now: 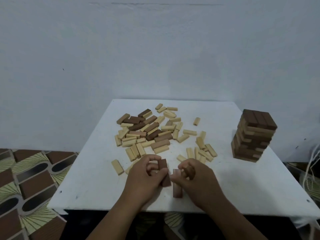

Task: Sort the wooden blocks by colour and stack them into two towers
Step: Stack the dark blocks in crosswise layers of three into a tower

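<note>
A heap of loose blocks (152, 132), pale and dark brown mixed, lies at the middle of the white table (90, 179). A tower of brown blocks (253, 135) stands at the table's right side, several layers high. Near the front edge my left hand (147, 175) grips a dark brown block (165, 174) between curled fingers and thumb. My right hand (195, 177) is beside it, fingers curled round the top of another brown block (177, 186) that points toward me. The two held blocks are close together.
A single pale block (117, 167) lies left of my left hand, and another (196, 121) sits alone toward the back. The table stands against a plain wall. Patterned floor (31, 179) shows at the left; white cords (311, 163) hang at the right edge.
</note>
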Available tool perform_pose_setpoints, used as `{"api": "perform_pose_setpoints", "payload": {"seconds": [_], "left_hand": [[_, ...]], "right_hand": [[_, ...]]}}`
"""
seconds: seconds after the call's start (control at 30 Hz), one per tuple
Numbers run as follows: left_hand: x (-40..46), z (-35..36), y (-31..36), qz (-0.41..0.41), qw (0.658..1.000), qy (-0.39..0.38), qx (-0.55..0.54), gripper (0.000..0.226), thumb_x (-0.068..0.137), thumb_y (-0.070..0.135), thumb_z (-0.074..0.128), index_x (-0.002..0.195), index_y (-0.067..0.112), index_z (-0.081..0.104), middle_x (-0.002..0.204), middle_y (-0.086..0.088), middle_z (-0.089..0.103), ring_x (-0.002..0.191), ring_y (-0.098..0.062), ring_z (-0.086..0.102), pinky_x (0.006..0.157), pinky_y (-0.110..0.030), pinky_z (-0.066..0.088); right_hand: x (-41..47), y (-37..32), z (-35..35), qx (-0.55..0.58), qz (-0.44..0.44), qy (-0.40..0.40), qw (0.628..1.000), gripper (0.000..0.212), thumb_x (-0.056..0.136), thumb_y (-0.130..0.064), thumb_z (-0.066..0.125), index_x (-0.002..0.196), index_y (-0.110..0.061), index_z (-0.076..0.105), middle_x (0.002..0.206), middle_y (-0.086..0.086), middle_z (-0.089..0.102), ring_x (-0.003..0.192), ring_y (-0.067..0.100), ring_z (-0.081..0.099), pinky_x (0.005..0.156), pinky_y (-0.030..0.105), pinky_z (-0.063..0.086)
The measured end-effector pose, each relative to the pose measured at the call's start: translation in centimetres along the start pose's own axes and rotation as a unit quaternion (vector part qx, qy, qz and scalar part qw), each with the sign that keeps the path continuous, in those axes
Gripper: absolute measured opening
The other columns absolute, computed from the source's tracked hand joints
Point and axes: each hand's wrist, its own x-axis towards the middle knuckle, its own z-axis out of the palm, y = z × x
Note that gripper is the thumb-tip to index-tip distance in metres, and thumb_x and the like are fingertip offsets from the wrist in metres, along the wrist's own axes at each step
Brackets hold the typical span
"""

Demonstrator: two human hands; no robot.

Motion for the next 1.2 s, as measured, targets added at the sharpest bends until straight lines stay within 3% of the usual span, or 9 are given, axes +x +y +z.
{"api": "perform_pose_setpoints", "payload": {"seconds": [0.07,0.2,0.37,0.47,0.57,0.8,0.97,1.07,1.2], "left_hand": [[-0.3,0.2,-0.4,0.03,0.997,0.001,0.077,0.027,0.082,0.026,0.077,0.105,0.036,0.068,0.089,0.014,0.073,0.073,0.003,0.066,0.063,-0.008,0.047],[-0.5,0.2,-0.9,0.089,0.98,0.022,0.177,0.04,0.081,0.033,0.077,0.12,0.035,0.067,0.107,0.018,0.068,0.078,0.007,0.061,0.067,-0.004,0.043],[-0.4,-0.1,-1.2,0.142,0.96,0.034,0.237,0.034,0.082,0.034,0.076,0.115,0.034,0.069,0.105,0.023,0.064,0.08,0.01,0.052,0.07,0.0,0.036],[-0.2,-0.4,-1.7,0.167,0.96,0.026,0.223,0.019,0.086,0.02,0.073,0.1,0.032,0.075,0.096,0.027,0.064,0.089,0.013,0.054,0.076,-0.004,0.038],[0.4,-1.0,-2.5,0.213,0.95,0.029,0.228,0.025,0.086,0.007,0.069,0.096,0.028,0.077,0.095,0.031,0.064,0.099,0.016,0.054,0.086,-0.002,0.035],[1.0,-1.3,-3.7,0.228,0.941,-0.026,0.251,0.033,0.08,0.006,0.075,0.1,0.033,0.076,0.111,0.025,0.067,0.103,-0.006,0.05,0.088,-0.019,0.036],[1.0,-1.5,-3.6,0.213,0.94,-0.052,0.262,0.038,0.072,0.024,0.083,0.104,0.042,0.07,0.112,0.029,0.063,0.11,-0.006,0.048,0.098,-0.044,0.04],[1.0,-1.4,-3.4,0.218,0.937,-0.062,0.267,0.041,0.069,0.034,0.079,0.106,0.045,0.069,0.11,0.031,0.061,0.111,-0.006,0.047,0.098,-0.048,0.039],[1.2,-1.4,-3.9,0.215,0.944,-0.063,0.242,0.043,0.067,0.029,0.084,0.105,0.043,0.071,0.112,0.032,0.064,0.112,-0.002,0.05,0.098,-0.052,0.039]], "right_hand": [[-0.4,0.9,0.6,-0.039,-0.029,0.001,0.999,0.026,0.074,-0.046,0.079,0.082,-0.028,0.062,0.076,-0.009,0.064,0.073,0.004,0.059,0.062,0.016,0.046],[-0.6,1.2,0.9,-0.09,-0.078,0.027,0.993,0.035,0.074,-0.051,0.076,0.101,-0.031,0.066,0.098,-0.014,0.06,0.087,0.004,0.057,0.077,0.024,0.049],[-0.6,0.9,0.2,-0.078,-0.104,0.046,0.99,0.017,0.085,-0.03,0.071,0.092,-0.028,0.056,0.087,-0.011,0.053,0.076,0.001,0.053,0.064,0.015,0.041],[-0.8,0.7,-0.8,-0.093,-0.058,0.025,0.994,0.025,0.082,-0.021,0.067,0.095,-0.029,0.047,0.084,-0.009,0.051,0.071,0.008,0.053,0.06,0.019,0.042],[-0.9,0.7,-1.8,-0.104,-0.019,0.005,0.994,0.025,0.081,-0.02,0.065,0.095,-0.025,0.044,0.078,-0.005,0.049,0.064,0.009,0.048,0.054,0.017,0.033],[-1.0,0.4,-2.4,-0.148,0.002,-0.054,0.987,0.029,0.082,-0.045,0.068,0.102,-0.028,0.057,0.072,-0.009,0.061,0.068,0.005,0.058,0.064,0.022,0.046],[-0.8,0.7,-2.7,-0.148,-0.063,-0.098,0.982,0.044,0.072,-0.048,0.078,0.109,-0.028,0.064,0.097,-0.018,0.058,0.075,-0.004,0.051,0.07,0.016,0.041],[-0.5,0.6,-2.7,-0.168,-0.079,-0.157,0.97,0.058,0.061,-0.047,0.087,0.112,-0.029,0.065,0.107,-0.015,0.056,0.081,0.002,0.051,0.075,0.019,0.044],[-0.3,0.9,-2.2,-0.167,-0.089,-0.135,0.973,0.055,0.064,-0.041,0.088,0.113,-0.025,0.07,0.122,-0.008,0.059,0.089,0.002,0.048,0.087,0.023,0.046]]}}
